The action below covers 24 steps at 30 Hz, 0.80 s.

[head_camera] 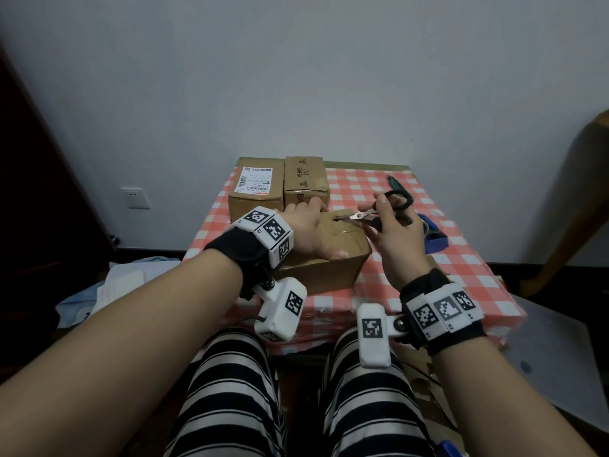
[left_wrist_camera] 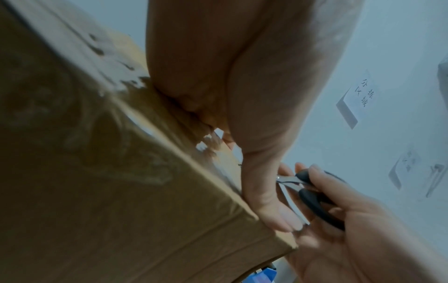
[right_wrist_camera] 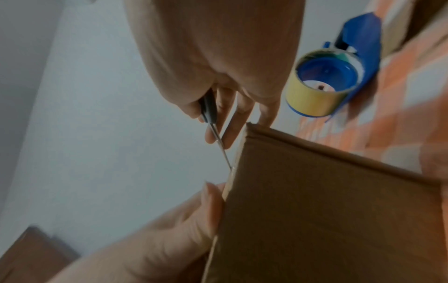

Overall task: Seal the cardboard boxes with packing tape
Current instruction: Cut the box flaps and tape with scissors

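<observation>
Nearest on the checked tabletop [head_camera: 468, 258], the cardboard box [head_camera: 329, 268] lies under the left hand [head_camera: 304, 227], fingers flat, thumb over its front edge. The right hand [head_camera: 390, 232] grips black-handled scissors [head_camera: 379, 212], blades at the box top. The blue tape dispenser [head_camera: 431, 234] sits just right; two more boxes [head_camera: 280, 189] stand behind.

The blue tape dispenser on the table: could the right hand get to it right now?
Probably not at once. The tape dispenser lies in the open just beyond the right hand, with nothing between, but that hand is gripping scissors, which it would likely put down first.
</observation>
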Available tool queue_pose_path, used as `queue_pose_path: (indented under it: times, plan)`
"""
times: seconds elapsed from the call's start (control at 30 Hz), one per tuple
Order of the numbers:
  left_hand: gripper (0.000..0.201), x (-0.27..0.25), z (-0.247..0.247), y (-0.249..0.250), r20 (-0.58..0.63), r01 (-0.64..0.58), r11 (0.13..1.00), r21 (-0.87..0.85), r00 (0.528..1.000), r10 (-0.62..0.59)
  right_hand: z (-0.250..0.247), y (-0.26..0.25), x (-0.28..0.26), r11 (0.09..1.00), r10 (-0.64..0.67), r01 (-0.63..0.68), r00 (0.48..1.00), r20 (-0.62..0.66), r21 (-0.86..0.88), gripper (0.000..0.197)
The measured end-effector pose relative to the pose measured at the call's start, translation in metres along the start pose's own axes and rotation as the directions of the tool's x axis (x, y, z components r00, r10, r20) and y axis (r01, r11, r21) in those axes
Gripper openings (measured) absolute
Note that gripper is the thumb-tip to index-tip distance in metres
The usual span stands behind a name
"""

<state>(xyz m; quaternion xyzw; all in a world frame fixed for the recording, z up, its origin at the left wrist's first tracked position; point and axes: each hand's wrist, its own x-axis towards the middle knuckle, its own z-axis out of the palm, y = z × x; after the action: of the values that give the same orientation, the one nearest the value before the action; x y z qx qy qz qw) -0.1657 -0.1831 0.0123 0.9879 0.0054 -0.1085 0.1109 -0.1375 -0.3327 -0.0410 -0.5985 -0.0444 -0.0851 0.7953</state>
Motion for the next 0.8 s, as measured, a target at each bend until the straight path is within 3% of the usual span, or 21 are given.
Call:
queue_pose_path:
  times: [0.27,0.43,0.57,0.8]
  plan:
    - [0.092,0.001,-0.001,0.000,0.020,0.012,1.000,-0.010,1.000,-0.012,-0.006,0.009,0.005,0.965,0.172,-0.171,0.985,0.011,0.200,0.015]
    - [0.091,-0.001,-0.002,0.000,0.027,0.013,1.000,-0.014,1.000,-0.013,-0.011,0.018,0.015,0.934,0.281,-0.283,0.959,0.042,0.216,0.032]
    - [0.090,-0.003,-0.001,0.002,0.012,0.009,1.000,-0.009,1.000,-0.009,-0.016,0.021,0.020,0.899,0.322,-0.334,0.942,0.091,0.282,0.019]
    - [0.090,-0.005,-0.002,0.003,0.021,0.016,1.000,-0.015,1.000,-0.016,-0.016,0.022,0.021,0.839,0.413,-0.414,0.907,0.084,0.352,0.016]
